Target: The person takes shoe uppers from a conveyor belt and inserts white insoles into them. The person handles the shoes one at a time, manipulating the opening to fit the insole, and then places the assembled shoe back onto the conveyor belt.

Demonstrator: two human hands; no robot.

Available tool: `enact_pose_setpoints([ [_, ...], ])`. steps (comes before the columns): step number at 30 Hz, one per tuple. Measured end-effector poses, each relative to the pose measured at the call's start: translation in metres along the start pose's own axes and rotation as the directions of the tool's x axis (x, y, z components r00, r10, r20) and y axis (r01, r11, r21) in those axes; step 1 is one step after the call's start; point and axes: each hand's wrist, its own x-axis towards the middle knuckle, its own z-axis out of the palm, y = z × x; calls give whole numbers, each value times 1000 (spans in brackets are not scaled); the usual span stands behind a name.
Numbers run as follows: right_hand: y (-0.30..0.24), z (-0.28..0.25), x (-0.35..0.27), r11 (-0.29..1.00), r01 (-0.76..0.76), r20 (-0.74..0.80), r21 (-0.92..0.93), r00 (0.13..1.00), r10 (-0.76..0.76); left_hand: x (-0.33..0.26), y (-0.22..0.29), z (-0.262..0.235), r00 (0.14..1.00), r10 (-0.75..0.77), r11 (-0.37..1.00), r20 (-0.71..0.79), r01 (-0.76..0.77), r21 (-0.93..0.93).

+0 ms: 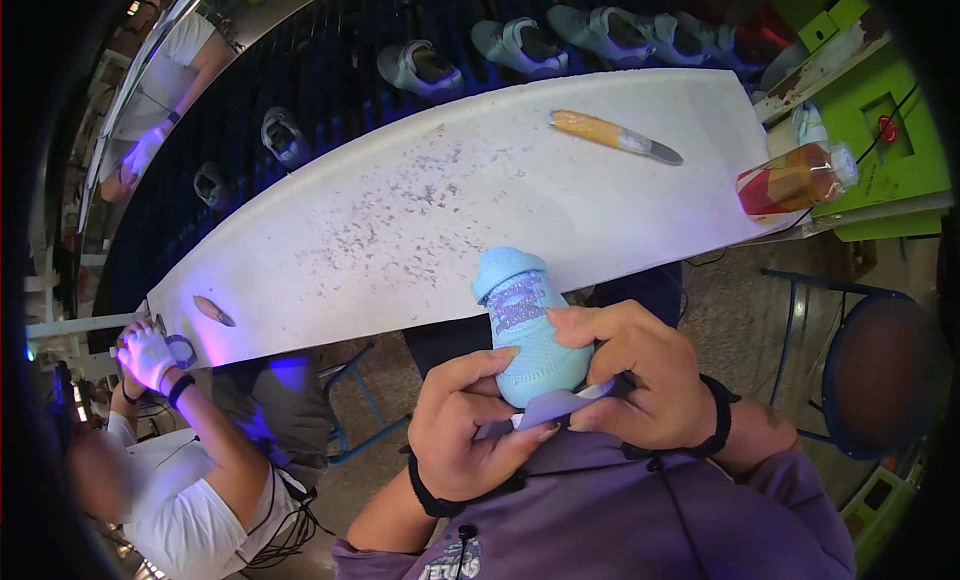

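A big white table [610, 215] is in front. By its near edge, the right hand [650, 380] and left hand [468, 420] grip a light-blue sneaker [535, 345]. Their fingers also pinch a thin purple sheet [552, 409] at its toe.

Left hand [462, 420], right hand [655, 380] — close together, fingers [470, 369] bent

Shoe [545, 365] light blue; laces [518, 300] speckled purple; piece [555, 408] lilac. Shirt [590, 505] dull purple, wristband [722, 420] black. Table [620, 220] white, dark grey flecks. Knife [590, 128] tan, grey blade [663, 152]. Bottle [785, 183] red and orange. Panel [900, 140] bright green.
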Motion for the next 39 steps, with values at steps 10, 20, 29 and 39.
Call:
enact_pose_setpoints([
  [10,12,0,3,998,50,-24,42,999,-49,1,-2,1,1000,16,995,14,-18,100],
  [20,11,-7,33,990,2,24,140,1000,-5,37,0,18,997,76,968,13,-77,237],
  [29,39,-25,34,948,-22,11,316,1000,20,61,-45,32,969,235,970,70,-239,51],
  [39,13,-24,61,801,-276,224,531,958,181,50,-41,17,984,176,976,-37,-169,134],
])
